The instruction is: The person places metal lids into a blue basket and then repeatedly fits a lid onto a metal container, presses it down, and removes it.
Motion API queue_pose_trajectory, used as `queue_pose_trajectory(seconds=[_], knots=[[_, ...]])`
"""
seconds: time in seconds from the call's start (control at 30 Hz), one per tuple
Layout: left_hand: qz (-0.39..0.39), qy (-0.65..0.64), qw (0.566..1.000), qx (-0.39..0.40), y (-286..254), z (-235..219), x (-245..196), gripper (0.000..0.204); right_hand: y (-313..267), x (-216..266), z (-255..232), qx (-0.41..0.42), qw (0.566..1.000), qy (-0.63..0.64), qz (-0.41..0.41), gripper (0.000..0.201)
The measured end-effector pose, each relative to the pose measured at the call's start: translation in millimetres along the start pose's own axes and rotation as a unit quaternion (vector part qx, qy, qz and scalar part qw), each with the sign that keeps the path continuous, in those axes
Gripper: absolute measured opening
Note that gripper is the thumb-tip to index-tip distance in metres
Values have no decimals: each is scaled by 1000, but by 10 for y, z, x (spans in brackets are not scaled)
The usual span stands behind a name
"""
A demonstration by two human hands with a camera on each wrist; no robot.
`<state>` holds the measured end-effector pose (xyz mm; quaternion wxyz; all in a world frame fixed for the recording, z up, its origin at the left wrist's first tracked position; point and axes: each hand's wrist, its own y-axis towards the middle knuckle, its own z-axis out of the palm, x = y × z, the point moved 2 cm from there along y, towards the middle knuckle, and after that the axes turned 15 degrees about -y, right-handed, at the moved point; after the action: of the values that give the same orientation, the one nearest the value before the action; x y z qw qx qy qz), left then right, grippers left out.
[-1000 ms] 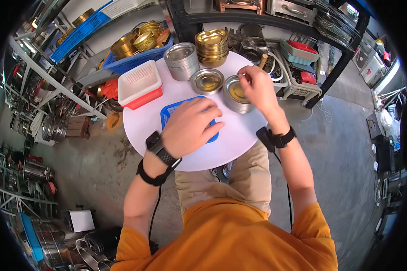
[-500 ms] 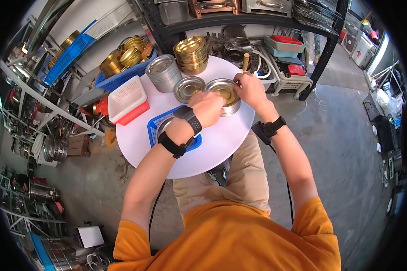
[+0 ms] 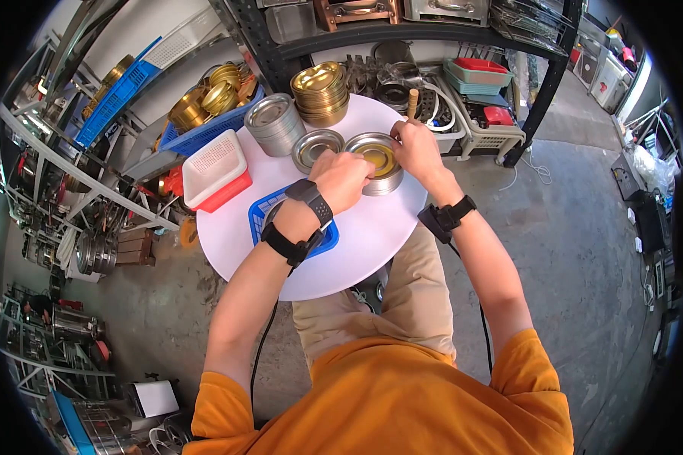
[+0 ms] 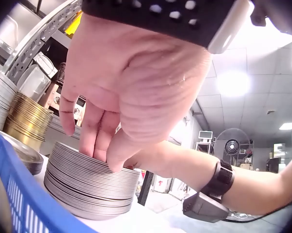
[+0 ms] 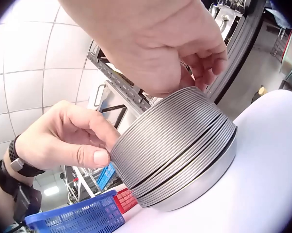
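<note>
A tall stack of round silver metal plates (image 5: 177,145) stands on the right of the table. My left hand (image 3: 341,182) pinches its near-left rim, thumb outside and fingers dipped inside, as the left wrist view shows. At the far-right rim, my right hand (image 3: 421,152) pinches the edge with curled fingers. The top plate (image 3: 378,158) has a yellowish, shiny inside. Below my left wrist sits a blue plastic basket (image 3: 256,220) with a silver plate in it, partly hidden by the forearm. Just left of the stack lies a lower pile of silver plates (image 3: 311,145).
Behind these stand another silver plate stack (image 3: 273,135) and a stack of gold bowls (image 3: 322,100). A white basket (image 3: 214,163) nested in a red one sits at the left table edge. Dark metal shelving (image 3: 425,39) rises behind the round white table (image 3: 368,239).
My left hand has moved from over the blue basket to the plate stack's left rim. My right hand has settled on the far rim. The head view has shifted; little differs in the last half second.
</note>
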<state>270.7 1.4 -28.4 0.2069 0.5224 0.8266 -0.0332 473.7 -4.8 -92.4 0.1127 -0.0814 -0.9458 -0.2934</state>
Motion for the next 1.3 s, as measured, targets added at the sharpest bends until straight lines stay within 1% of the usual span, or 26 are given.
queue_pose_trajectory(seconds=[0.1, 0.2, 0.27, 0.4, 0.47, 0.5, 0.57, 0.6, 0.67, 0.73, 0.77, 0.9, 0.97, 1.1, 1.17, 1.3], knots=[[11, 4, 1000, -11, -2, -1, -2, 8, 14, 14, 21, -11, 1000, 12, -11, 12], [9, 16, 1000, -14, 7, -19, -10, 8, 56, 37, 69, -12, 1000, -20, -9, 12], [7, 23, 1000, -10, 6, -21, -18, 8, 75, 64, 68, -3, 999, -51, -20, 12], [1, 20, 1000, -5, -11, 14, -28, 8, 100, 96, 66, 7, 998, -65, -26, 14], [-4, 22, 1000, -1, -7, 11, -37, 8, 118, 119, 63, 35, 996, -85, -20, 14], [-10, 23, 1000, 7, -4, 8, -44, 9, 118, 116, 86, 35, 996, -85, -21, 14], [-17, 24, 999, 15, -2, -5, -56, 9, 123, 134, 121, -14, 987, -151, -43, 14], [-12, 24, 1000, 14, -8, -10, -62, 9, 134, 158, 92, -15, 987, -151, -44, 14], [-7, 23, 1000, 14, -11, -16, -75, 10, 149, 182, 49, 33, 987, -151, -43, 14], [-22, 25, 999, 29, -5, -15, -77, 11, 159, 165, 68, 29, 986, -153, -55, 15], [-22, 25, 999, 29, -8, -16, -81, 11, 165, 161, 79, 26, 985, -154, -68, 17], [-9, 19, 1000, 23, -23, -31, -97, 11, 209, 145, 120, 41, 983, -168, -66, 19], [-10, 14, 1000, 24, -18, -30, -104, 11, 231, 125, 122, 77, 981, -166, -64, 21], [-17, 21, 999, 30, -12, -30, -111, 12, 285, 94, 73, 109, 983, -138, -51, 23], [-15, 24, 999, 32, -17, -33, -116, 12, 334, 77, 79, 163, 979, -117, -31, 27], [-12, 14, 999, 31, -22, -32, -110, 14, 340, 157, -79, 167, 979, -107, -35, 28]])
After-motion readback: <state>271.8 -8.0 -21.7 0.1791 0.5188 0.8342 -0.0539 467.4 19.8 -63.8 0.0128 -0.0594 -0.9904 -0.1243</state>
